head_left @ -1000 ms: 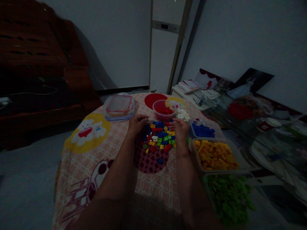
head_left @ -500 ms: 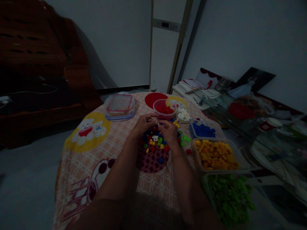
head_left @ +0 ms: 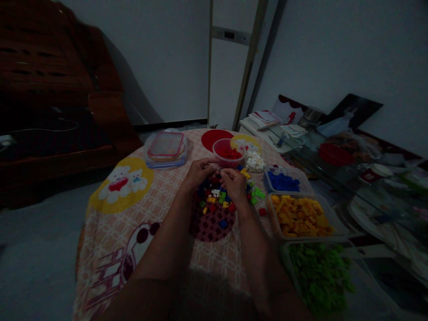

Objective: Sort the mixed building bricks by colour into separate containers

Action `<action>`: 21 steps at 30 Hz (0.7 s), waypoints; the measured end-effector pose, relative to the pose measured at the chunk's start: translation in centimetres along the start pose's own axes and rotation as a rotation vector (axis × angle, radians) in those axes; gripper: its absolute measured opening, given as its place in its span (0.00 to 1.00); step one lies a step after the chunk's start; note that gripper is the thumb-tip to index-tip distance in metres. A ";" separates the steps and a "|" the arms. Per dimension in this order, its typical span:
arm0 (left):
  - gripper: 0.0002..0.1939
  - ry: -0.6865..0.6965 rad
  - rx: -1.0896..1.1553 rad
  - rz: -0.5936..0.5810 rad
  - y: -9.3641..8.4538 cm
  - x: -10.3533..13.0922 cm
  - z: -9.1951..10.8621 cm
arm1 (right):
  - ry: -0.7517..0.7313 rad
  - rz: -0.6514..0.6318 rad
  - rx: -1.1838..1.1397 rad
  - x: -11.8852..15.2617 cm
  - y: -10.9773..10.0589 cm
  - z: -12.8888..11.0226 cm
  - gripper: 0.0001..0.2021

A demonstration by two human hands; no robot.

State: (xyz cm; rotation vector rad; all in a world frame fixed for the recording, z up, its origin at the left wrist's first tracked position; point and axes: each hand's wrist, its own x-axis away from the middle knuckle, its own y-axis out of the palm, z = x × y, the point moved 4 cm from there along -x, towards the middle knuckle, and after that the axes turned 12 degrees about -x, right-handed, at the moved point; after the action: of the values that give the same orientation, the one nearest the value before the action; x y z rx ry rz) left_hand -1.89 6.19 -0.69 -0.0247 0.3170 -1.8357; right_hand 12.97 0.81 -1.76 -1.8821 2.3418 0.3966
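Observation:
My left hand (head_left: pixel 199 173) and my right hand (head_left: pixel 235 183) meet above a pile of mixed toy bricks (head_left: pixel 217 196) on the table. The fingers of both are closed in a pinch around something small and dark, too tiny to name. Beyond them stands a round clear bowl (head_left: pixel 243 157) with red bricks (head_left: pixel 229 153). White bricks (head_left: pixel 254 161) are heaped to its right. Green bricks (head_left: pixel 258 192) and one red brick (head_left: pixel 262 212) lie right of my right hand.
Boxes of blue bricks (head_left: pixel 283 182), yellow bricks (head_left: pixel 301 216) and green bricks (head_left: pixel 319 276) line the right side. Stacked lidded containers (head_left: pixel 166 149) stand at the back left. A red round lid (head_left: pixel 214 139) lies behind the bowl. A cluttered glass table (head_left: pixel 334 174) is farther right.
Both hands stay almost in place, with slight finger movement. The white piece that showed between the fingertips is no longer distinct.

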 end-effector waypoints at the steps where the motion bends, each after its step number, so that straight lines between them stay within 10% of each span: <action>1: 0.27 -0.015 0.009 0.058 -0.3 -0.1 -0.3 | 0.011 0.017 -0.012 -0.1 -0.1 0.0 0.11; 8: 0.19 -0.253 0.030 0.451 -3.2 -0.1 -4.5 | 0.105 0.258 -0.155 -1.1 -3.5 0.5 0.09; 21: 0.14 -0.327 0.035 0.371 -2.4 -0.9 -6.9 | -0.003 0.371 -0.330 -3.4 -8.8 0.4 0.27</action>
State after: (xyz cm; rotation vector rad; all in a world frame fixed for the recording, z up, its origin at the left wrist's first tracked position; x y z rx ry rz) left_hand -5.09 9.07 -6.69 -0.2250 0.0532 -1.4398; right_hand 22.23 2.38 -2.48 -1.5409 2.7652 0.8673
